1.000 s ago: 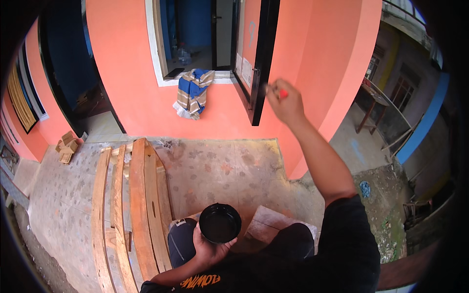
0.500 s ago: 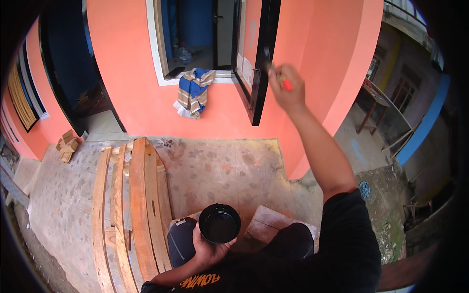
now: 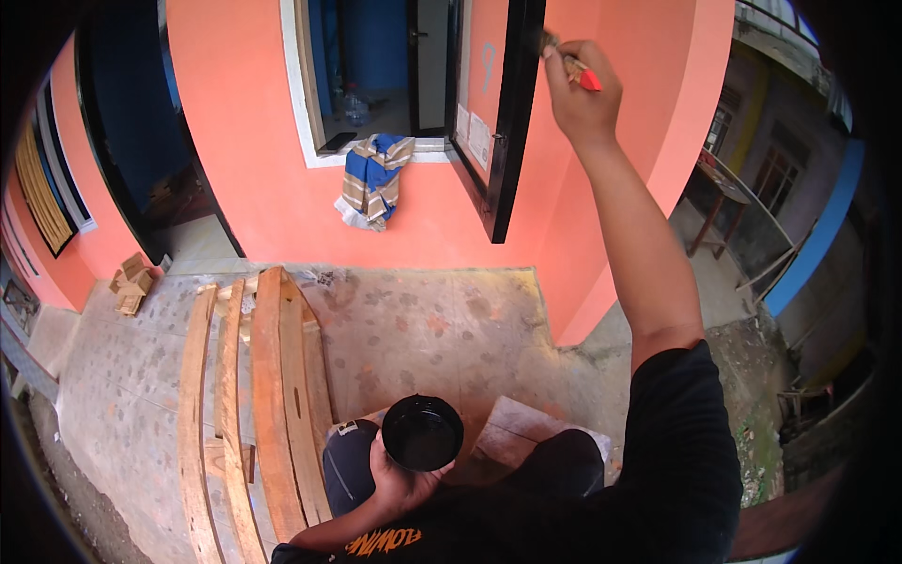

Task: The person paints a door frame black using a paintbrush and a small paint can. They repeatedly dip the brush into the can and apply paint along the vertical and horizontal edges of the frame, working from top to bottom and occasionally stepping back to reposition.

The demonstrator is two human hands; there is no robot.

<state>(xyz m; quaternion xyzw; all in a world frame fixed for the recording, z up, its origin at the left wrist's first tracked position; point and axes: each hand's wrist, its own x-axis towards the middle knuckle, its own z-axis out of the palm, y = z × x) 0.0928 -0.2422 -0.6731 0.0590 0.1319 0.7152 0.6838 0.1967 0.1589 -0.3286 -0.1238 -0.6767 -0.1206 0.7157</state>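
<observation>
My left hand [image 3: 402, 479] cradles a round black bowl [image 3: 422, 432] from below, close over my lap; dark liquid seems to lie inside it. Up high on the right, my right hand [image 3: 584, 99] is closed round the handle of a paintbrush [image 3: 587, 79] with a red end. The brush tip is at the outer edge of the black window frame [image 3: 512, 122], which is swung outward from the wall; whether the bristles touch it I cannot tell. A pane behind the frame carries a blue mark and white paper.
Wooden planks form a bench-like frame [image 3: 271, 395] at my left. A striped cloth [image 3: 374, 180] hangs over the windowsill, beside a dark flat object [image 3: 336, 142]. Cardboard [image 3: 132, 282] lies near the doorway. A pale slab [image 3: 512, 430] sits between my knees. Salmon walls [image 3: 254, 141] rise ahead.
My right hand has moved up and slightly right with the paintbrush, along the black window frame. My left hand and the bowl stay almost where they were.
</observation>
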